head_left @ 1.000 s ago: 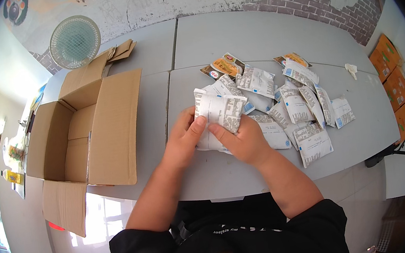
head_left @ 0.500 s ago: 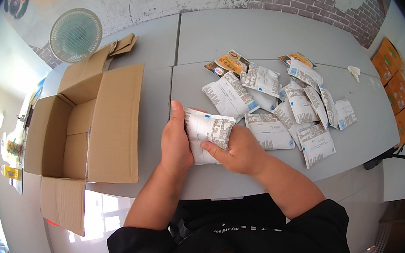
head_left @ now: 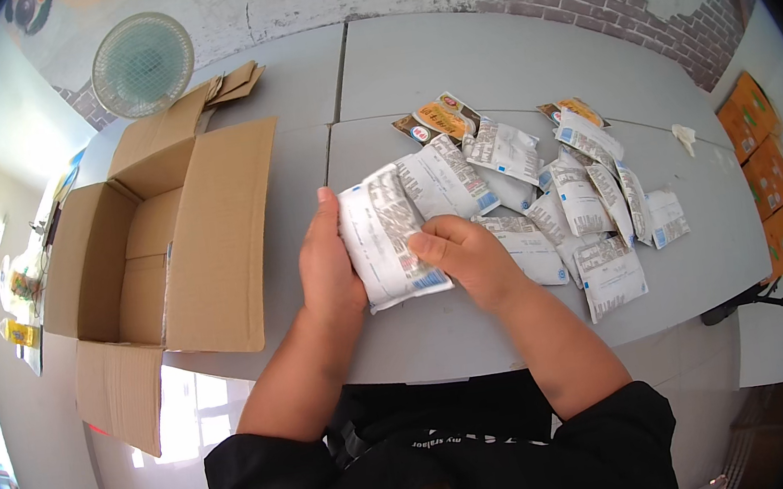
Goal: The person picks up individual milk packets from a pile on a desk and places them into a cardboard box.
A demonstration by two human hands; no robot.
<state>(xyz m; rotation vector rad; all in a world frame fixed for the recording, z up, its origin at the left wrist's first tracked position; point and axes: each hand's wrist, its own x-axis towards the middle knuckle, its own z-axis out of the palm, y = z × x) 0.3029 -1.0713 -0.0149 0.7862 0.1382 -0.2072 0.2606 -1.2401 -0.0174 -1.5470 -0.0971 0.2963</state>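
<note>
Between my two hands I hold up a white padded pouch [head_left: 390, 245] with grey print and a blue mark, its printed face turned toward me. My left hand [head_left: 328, 266] grips its left edge, thumb pointing up and the fingers hidden behind it. On the right edge, my right hand [head_left: 471, 260] pinches the pouch between thumb and fingers. Just beyond it lies another white pouch [head_left: 447, 180]. Several more pouches of the same kind [head_left: 588, 193] are heaped to the right on the grey table [head_left: 460, 338].
An open cardboard box [head_left: 152, 257] stands at the left with its flaps spread. Behind it are a basket-like round mesh object [head_left: 142, 65] and folded cardboard [head_left: 238, 81]. Orange-brown packets [head_left: 447, 119] lie behind the pouches. Crumpled white tissue [head_left: 685, 139] is at the far right.
The pouch in my hands has gone from folded or tilted to spread flat, showing more of its face. My right hand has shifted slightly right and up along its edge.
</note>
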